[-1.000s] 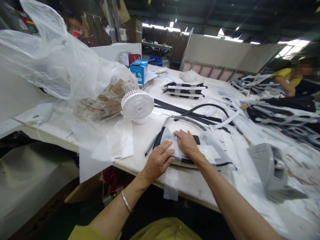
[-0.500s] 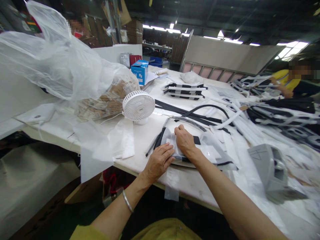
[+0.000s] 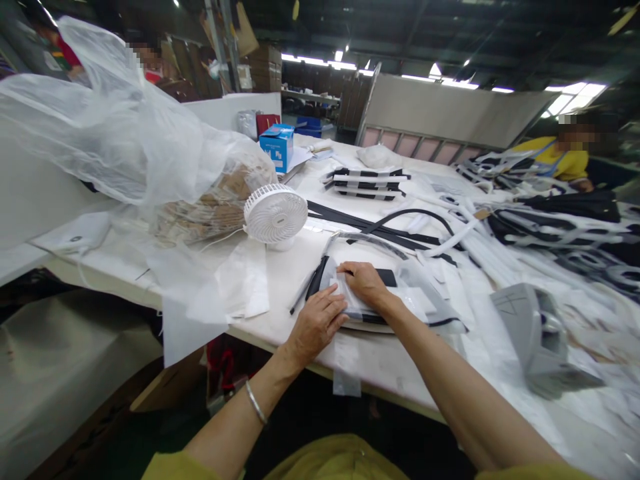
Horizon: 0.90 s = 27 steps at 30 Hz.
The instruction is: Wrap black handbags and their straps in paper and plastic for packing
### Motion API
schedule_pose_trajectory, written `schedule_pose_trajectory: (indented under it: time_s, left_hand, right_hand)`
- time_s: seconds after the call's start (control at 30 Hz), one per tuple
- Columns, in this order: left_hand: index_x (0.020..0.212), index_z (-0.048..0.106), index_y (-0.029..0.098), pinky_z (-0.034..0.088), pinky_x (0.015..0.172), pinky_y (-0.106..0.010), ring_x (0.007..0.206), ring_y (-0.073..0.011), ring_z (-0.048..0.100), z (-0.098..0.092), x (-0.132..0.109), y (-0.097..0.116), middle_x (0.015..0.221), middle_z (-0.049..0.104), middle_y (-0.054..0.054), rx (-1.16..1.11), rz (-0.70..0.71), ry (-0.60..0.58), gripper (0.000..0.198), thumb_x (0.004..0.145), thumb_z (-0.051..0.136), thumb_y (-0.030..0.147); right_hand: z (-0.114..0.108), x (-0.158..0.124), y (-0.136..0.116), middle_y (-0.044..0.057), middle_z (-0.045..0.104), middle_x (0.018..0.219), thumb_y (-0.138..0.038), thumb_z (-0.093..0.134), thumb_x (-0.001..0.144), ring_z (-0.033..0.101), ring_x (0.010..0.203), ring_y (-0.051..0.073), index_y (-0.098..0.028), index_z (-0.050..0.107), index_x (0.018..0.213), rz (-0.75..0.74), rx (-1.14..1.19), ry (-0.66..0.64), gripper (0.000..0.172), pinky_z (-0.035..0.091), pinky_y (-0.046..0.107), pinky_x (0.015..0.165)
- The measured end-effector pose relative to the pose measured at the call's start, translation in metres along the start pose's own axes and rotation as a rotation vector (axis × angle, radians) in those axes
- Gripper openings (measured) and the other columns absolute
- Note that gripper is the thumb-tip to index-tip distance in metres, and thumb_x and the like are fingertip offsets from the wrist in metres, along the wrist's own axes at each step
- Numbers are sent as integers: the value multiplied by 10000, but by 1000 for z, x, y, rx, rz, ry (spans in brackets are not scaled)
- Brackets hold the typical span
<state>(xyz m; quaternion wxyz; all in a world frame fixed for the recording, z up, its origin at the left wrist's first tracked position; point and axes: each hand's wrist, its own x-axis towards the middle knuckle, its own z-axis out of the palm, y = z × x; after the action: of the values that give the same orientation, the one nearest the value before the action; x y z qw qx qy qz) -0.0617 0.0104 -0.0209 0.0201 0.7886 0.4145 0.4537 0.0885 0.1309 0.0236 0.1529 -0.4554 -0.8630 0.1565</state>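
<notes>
Clear plastic pouch [image 3: 417, 300] with a flat black-and-white curved piece inside lies in front of the small round white desk fan [image 3: 275, 213], close to the near edge of the white work table [image 3: 270, 320]. Both hands rest on the pouch's end nearest the fan.

The right hand [image 3: 365, 283] is palm down with its fingers bent over the far corner of a white sheet. A second ago those fingers were stretched out flat and reached further from the table edge. Whether they now pinch the sheet or only press it, I cannot tell.

The left hand [image 3: 315, 323] lies flat with its fingers together, pressing the near corner. It has closed in since then, and its fingertips now touch the base of the right hand. Judging by this, the pressing has drawn in to one corner of the pouch, which itself has not shifted.

A narrow black strip [image 3: 317, 277] lies between the pouch and the fan. Long black bands [image 3: 380, 230] run to the right of the fan, as before. A large translucent plastic sack [image 3: 125, 140] of brown card pieces bulges to the fan's left. A grey moulded plastic part [image 3: 530, 327] sits well to the right of the fan. Far beyond it, a co-worker in a yellow top [image 3: 560, 160] has straightened a little since the earlier frame.
</notes>
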Motion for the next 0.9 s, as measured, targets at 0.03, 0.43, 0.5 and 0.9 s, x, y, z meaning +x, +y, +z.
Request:
schedule_pose_trajectory:
  time_s: [0.03, 0.43, 0.5, 0.9]
  left_hand:
    - [1090, 629, 181, 496, 1035, -421, 1284, -252, 539, 0, 0, 0, 1109, 711, -89, -1, 2, -3, 167, 944, 560, 224]
    - [1106, 620, 207, 490, 1022, -410, 1098, -200, 635, -1, -1, -3, 1103, 699, -68, -46, -14, -45, 180, 943, 568, 264]
    - [1099, 625, 209, 492, 1014, -407, 1089, -199, 637, -1, -1, -2, 1089, 701, -65, -44, -18, -48, 174, 945, 564, 265]
    - [1074, 629, 202, 496, 1000, -399, 1090, -201, 633, -1, 0, -3, 1080, 697, -68, -41, -12, -48, 158, 944, 562, 262]
  right_hand:
    - [-1, -3, 1, 43, 738, 1115, -83, 510, 852, 658, 1094, 193, -208, 738, 1047, -11, -3, -19, 325, 454, 293, 999]
    - [4, -75, 4, 87, 731, 1123, -144, 467, 910, 666, 1102, 225, -187, 709, 1099, -204, 110, 224, 310, 485, 430, 1043]
    - [3, -79, 2, 77, 739, 1091, -133, 455, 909, 679, 1074, 220, -195, 699, 1112, -177, 126, 314, 323, 501, 429, 1029]
    - [-1, -156, -26, 54, 723, 1073, -124, 593, 899, 634, 1119, 196, -219, 643, 1142, -452, 106, 289, 265, 496, 406, 1035]
